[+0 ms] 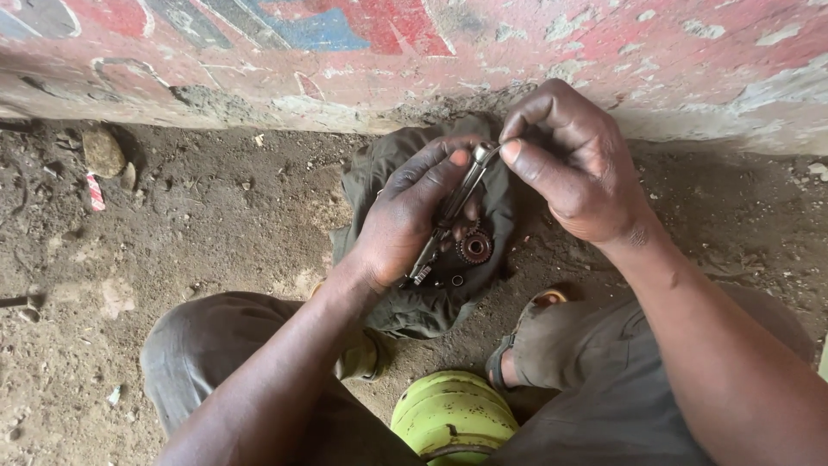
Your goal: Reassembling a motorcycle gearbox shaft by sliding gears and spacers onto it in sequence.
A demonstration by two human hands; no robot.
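Head view – both hands' fingers [448, 173] pinch closed on metal rod [457, 203]

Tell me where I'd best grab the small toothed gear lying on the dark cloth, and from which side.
Grip the gear by its toothed rim, coming from above and from the person's right. It lies flat on the dark cloth, so the rim is the only graspable edge. The left hand with its metal shaft crowds the other side; the right hand pinches the shaft's tip higher up.
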